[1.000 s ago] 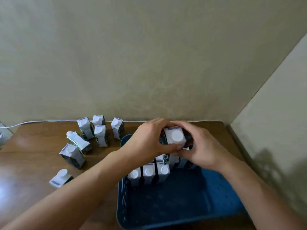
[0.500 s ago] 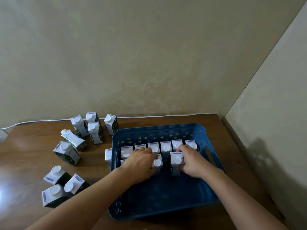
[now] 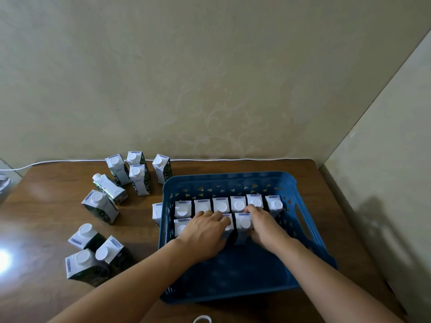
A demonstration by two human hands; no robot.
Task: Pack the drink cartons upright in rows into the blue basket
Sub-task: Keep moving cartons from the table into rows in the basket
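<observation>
Both hands work inside the basket (image 3: 303,220): the left hand (image 3: 205,231) lies spread over second-row cartons, the right hand (image 3: 265,226) grips a carton (image 3: 243,223); spare cartons (image 3: 137,178) crowd the table's left edge.

White cable (image 3: 210,160) along wooden table (image 3: 42,206)

dim, soft light | glare on table (image 3: 4,257) left | wide-angle edge bowing | mild blur
</observation>
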